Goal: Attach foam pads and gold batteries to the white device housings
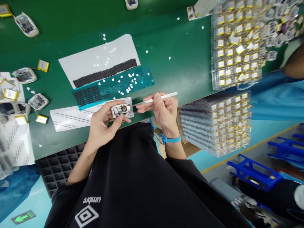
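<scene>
Between the fingers and thumb of my left hand (104,122) is a small white device casing (120,110) with its circuit board facing up. My right hand (163,109) grips a thin white-handled tool (163,97), pen-like, with a fine dark tip pointing at the casing's right end. Whether the tip touches the board is too small to tell. Under the casing lies a printed white sheet (71,118). Just beyond it is a teal film (114,84) bearing black strips and small white round stickers. A white backing sheet (99,58) with a row of black strips (106,73) lies further back.
Open casings with wired yellow batteries (43,65) sit at the left. Clear trays of batteries (234,47) stand at the back right, and a tall stack of trays (213,126) rises beside the table's edge. A metal bracket (201,9) is fixed at the back. Blue stools (255,172) stand lower right.
</scene>
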